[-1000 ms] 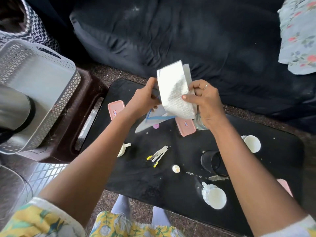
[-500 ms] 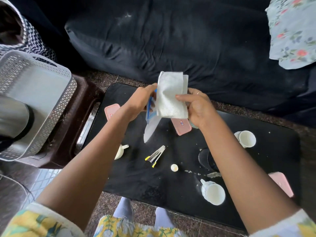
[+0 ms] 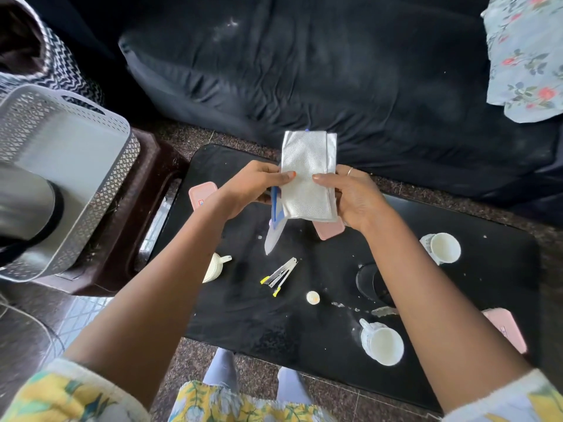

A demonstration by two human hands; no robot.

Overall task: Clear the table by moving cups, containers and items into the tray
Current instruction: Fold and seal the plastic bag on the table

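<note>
Head view: left hand and right hand are both pinching a folded napkin stack above the far side of the table. The tray is sitting well left. Risk: the blue-edged pouch dangling beneath could slip out if the pinch loosens in transit.

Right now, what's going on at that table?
A person's left hand and right hand together hold a folded white napkin, with a blue-edged clear pouch behind it, above the black table. White cups, a black cup and pink containers lie on the table. The grey perforated tray stands to the left on a brown stool.
</note>
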